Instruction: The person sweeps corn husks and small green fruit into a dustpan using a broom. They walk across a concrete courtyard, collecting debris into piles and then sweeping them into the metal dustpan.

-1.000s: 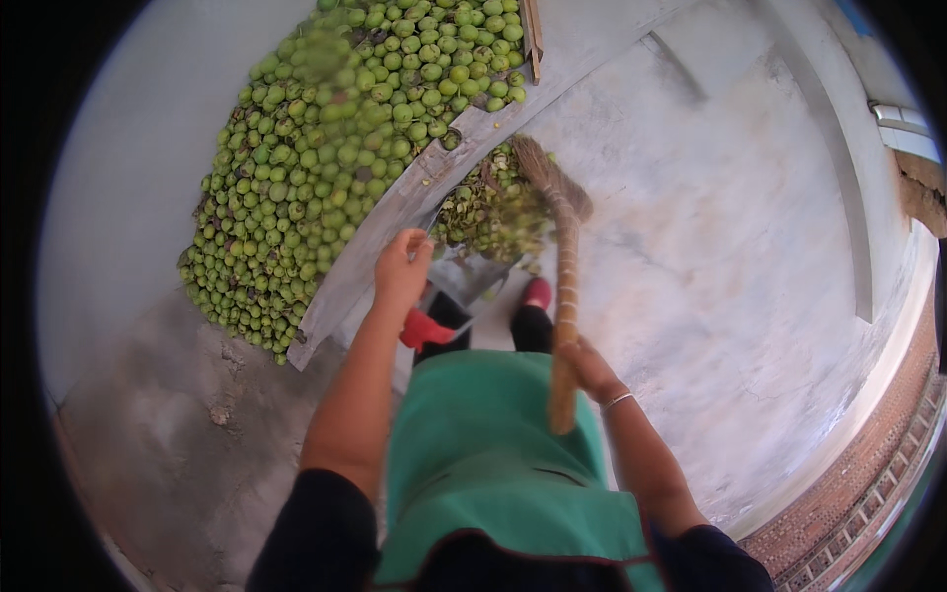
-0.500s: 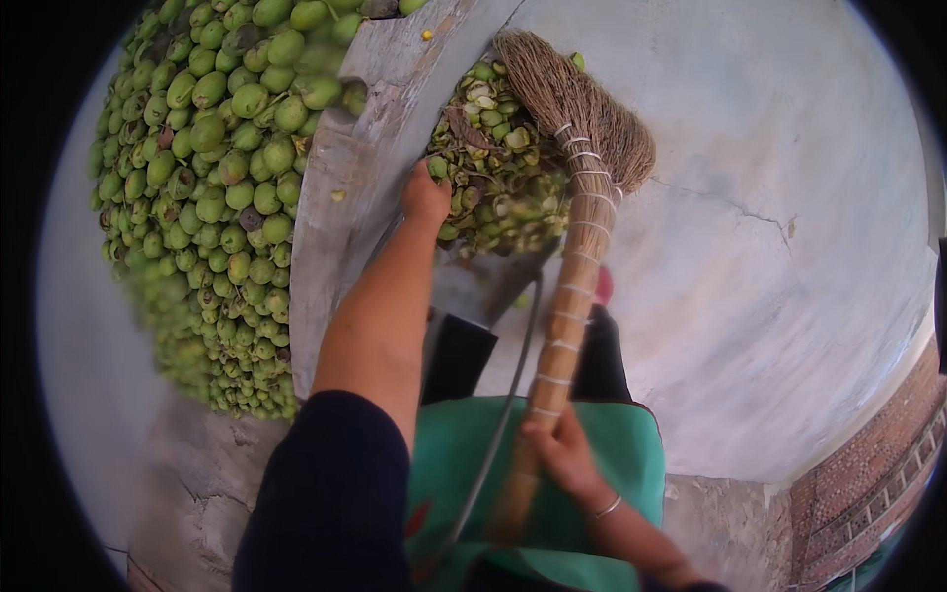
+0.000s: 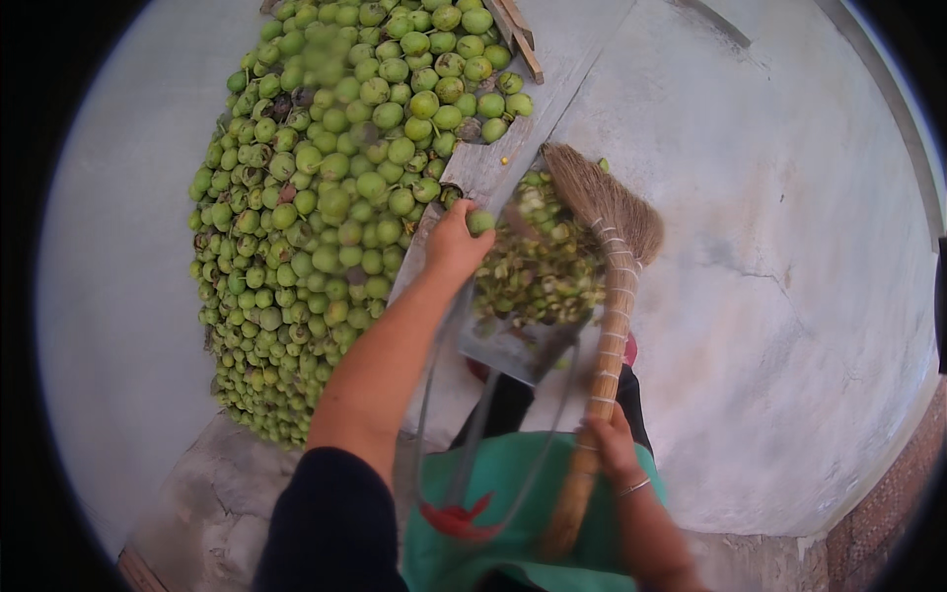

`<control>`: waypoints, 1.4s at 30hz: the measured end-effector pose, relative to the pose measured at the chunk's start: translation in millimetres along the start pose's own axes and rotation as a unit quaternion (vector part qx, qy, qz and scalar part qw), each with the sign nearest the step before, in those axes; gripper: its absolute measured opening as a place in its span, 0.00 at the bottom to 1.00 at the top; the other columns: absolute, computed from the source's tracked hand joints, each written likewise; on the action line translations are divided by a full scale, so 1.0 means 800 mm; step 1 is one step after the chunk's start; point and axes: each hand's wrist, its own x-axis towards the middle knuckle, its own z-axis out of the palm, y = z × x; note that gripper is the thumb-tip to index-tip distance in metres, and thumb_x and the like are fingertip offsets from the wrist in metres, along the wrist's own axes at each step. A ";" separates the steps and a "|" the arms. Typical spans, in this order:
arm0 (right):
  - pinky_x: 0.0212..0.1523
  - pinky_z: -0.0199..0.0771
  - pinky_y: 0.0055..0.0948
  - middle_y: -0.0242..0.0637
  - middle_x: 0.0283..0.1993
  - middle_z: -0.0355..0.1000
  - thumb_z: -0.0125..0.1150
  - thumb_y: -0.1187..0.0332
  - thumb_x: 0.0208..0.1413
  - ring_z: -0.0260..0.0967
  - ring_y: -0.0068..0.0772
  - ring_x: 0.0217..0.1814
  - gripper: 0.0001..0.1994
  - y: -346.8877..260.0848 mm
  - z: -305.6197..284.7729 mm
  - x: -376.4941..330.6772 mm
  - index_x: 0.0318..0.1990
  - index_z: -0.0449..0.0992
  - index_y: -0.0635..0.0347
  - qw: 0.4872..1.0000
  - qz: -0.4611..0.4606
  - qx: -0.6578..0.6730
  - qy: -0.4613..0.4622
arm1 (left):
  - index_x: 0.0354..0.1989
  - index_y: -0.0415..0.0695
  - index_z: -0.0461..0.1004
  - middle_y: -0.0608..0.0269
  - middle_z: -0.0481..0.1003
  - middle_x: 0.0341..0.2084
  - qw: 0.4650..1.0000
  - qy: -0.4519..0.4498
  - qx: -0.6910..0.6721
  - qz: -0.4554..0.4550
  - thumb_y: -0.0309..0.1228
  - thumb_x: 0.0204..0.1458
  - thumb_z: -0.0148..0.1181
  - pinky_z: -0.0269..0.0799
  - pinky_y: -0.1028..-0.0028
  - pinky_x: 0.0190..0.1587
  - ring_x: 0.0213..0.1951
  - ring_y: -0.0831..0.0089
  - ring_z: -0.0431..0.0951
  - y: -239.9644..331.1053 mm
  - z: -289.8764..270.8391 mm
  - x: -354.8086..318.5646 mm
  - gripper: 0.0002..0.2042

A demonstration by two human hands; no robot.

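- the left hand [image 3: 452, 245] reaches out over the grey wooden plank [image 3: 493, 168], its fingers curled around one small round green fruit [image 3: 480, 221] at the plank's near edge.
- the right hand [image 3: 610, 444] has its fingers wrapped tight on the handle of a straw broom bound with pale cord [image 3: 604, 296], held upright, its bristle head against the plank.
- a metal dustpan with a thin wire handle [image 3: 513, 340] sits between the hands, heaped with green husk scraps [image 3: 538, 266].
- beyond the plank's far edge, a big heap of round green fruits [image 3: 326, 217] spreads over the pale concrete floor [image 3: 789, 247].
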 end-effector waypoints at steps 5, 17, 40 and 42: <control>0.25 0.70 0.27 0.36 0.35 0.64 0.56 0.71 0.47 0.66 0.28 0.29 0.26 -0.105 0.022 0.018 0.54 0.54 0.63 0.992 -0.034 -0.119 0.018 | 0.54 0.40 0.60 0.44 0.68 0.43 0.947 0.300 -0.076 -0.080 0.41 0.39 0.63 0.65 0.67 0.47 0.45 0.57 0.70 -0.043 -0.178 0.027 0.33; 0.49 0.66 0.36 0.53 0.46 0.68 0.55 0.64 0.37 0.67 0.46 0.49 0.40 -0.243 -0.001 0.172 0.60 0.46 0.69 0.534 -0.030 -0.834 0.136 | 0.57 0.44 0.53 0.59 0.64 0.44 0.624 -0.064 -0.656 -0.420 0.34 0.51 0.51 0.66 0.66 0.38 0.41 0.69 0.69 0.028 -0.151 -0.381 0.25; 0.38 0.72 0.37 0.49 0.37 0.72 0.41 0.66 0.55 0.72 0.45 0.40 0.22 -0.182 0.105 0.106 0.55 0.55 0.68 0.321 0.036 -0.944 0.071 | 0.37 0.43 0.63 0.71 0.62 0.18 0.584 -0.033 -0.727 -0.359 0.26 0.47 0.51 0.59 0.81 0.16 0.16 0.83 0.62 -0.013 -0.104 -0.350 0.08; 0.37 0.72 0.37 0.50 0.36 0.72 0.41 0.67 0.55 0.72 0.46 0.38 0.22 -0.162 0.104 0.090 0.55 0.55 0.68 0.322 0.036 -0.945 0.054 | 0.36 0.43 0.63 0.70 0.62 0.19 0.581 -0.018 -0.733 -0.352 0.26 0.47 0.51 0.60 0.81 0.16 0.17 0.83 0.62 -0.013 -0.102 -0.353 0.08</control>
